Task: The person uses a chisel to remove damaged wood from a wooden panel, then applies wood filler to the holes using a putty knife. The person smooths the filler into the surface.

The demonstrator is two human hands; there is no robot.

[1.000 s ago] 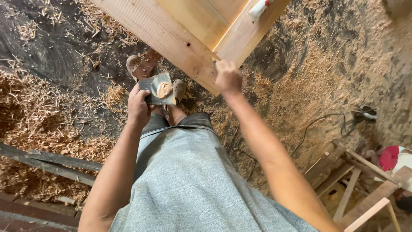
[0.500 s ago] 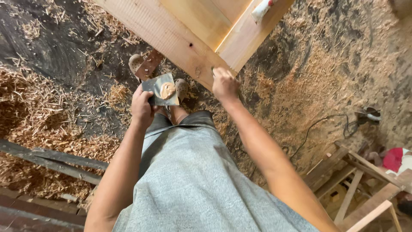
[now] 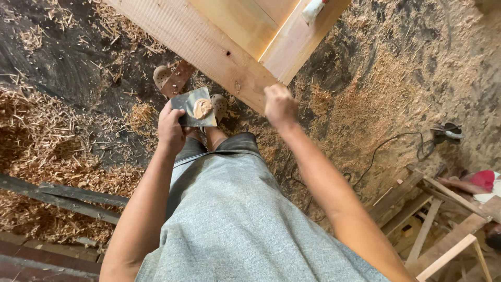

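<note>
My left hand [image 3: 171, 128] holds a small square metal plate [image 3: 195, 107] with a dab of tan wood putty [image 3: 202, 108] on it, level in front of my waist. My right hand [image 3: 280, 106] is closed at the lower edge of a pale wooden frame [image 3: 203, 44], touching the wood near its corner; whether it pinches a small tool is hidden by the fingers. The frame spans the top of the view, with a lighter inner panel [image 3: 245, 21]. My feet in tan perforated shoes [image 3: 163, 77] stand below the plate.
Wood shavings and sawdust [image 3: 47, 141] cover the dark floor. Dark planks [image 3: 62, 196] lie at lower left. Wooden trestles [image 3: 443, 209] stand at lower right, with a black cable [image 3: 396, 146] and a power tool [image 3: 448, 130] nearby. A red object [image 3: 484, 179] sits at the right edge.
My right hand has slid a little lower along the frame's edge. The left hand with the putty plate has shifted slightly up and right.
</note>
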